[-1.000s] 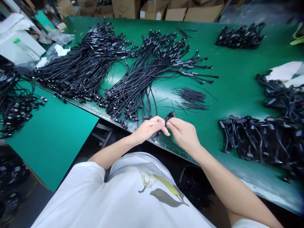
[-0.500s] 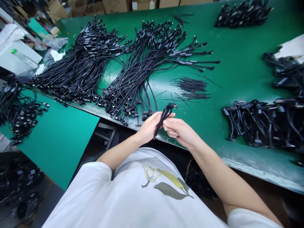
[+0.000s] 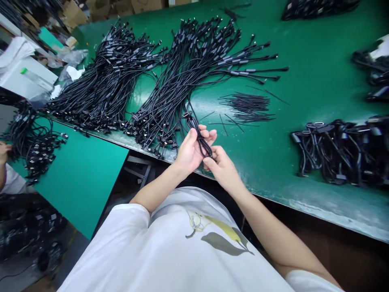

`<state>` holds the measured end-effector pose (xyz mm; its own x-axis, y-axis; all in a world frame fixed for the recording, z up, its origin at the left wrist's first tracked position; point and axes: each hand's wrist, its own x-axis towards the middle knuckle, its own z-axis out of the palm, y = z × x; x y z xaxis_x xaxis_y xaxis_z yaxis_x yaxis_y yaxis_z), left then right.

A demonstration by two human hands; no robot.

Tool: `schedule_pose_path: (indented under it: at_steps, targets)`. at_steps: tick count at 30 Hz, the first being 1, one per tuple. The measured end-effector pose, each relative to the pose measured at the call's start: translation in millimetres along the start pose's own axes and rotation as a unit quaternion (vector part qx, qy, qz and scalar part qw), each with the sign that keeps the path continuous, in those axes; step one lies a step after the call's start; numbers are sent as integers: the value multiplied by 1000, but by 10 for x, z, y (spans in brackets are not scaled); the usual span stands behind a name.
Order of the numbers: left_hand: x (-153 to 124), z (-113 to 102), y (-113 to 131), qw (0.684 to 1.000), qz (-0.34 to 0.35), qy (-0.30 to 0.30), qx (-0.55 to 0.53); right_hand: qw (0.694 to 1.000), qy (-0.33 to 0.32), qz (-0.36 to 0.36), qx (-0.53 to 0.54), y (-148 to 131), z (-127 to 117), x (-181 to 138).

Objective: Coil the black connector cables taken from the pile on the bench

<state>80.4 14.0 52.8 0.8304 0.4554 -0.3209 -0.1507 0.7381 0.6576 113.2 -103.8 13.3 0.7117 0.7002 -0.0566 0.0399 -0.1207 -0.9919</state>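
Note:
A black cable [image 3: 200, 140], folded into a looped bundle, lies across the palm and fingers of my left hand [image 3: 191, 151]. Its connector end points up and to the left, over the table's front edge. With thumb and fingertips my right hand [image 3: 223, 165] pinches the looped lower end. The left thumb presses on the cable from the side, its fingers half curled beneath. Just beyond the hands, a pile of long black cables [image 3: 182, 81] spreads over the green table [image 3: 304, 89]. Thin black ties [image 3: 249, 106] lie in a heap to the right of it.
Another heap of cables [image 3: 112, 77] lies farther left. Bundled cables [image 3: 343, 152] line the right side, with more bundles [image 3: 319, 8] at the back. A lower green surface [image 3: 75, 174] at left holds cables [image 3: 39, 150]; another person's hand [image 3: 4, 152] is beside them.
The cable has turned over in my hands: its connector end now points up-left, the loop toward my right hand. My left palm has opened upward. Another person's hand has appeared at far left.

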Motion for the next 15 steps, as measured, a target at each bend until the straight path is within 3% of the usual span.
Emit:
schedule_pose_path:
  at_steps: [4, 9, 11, 13, 15]
  targets:
    - [-88, 80, -168, 995, 67, -55, 39, 988, 114, -42, -96, 61, 140, 0]
    - [-105, 58, -224, 994, 69, -38, 70, 980, 131, -73, -133, 39, 67, 10]
    - [-88, 34, -193, 996, 55, -33, 67, 990, 82, -59, -99, 21, 17, -4]
    - [-85, 34, -155, 996, 51, -37, 62, 1000, -10, -3, 0, -1, -18, -27]
    - [-98, 63, -113, 996, 44, -33, 66, 989, -84, 61, 110, -21, -30, -53]
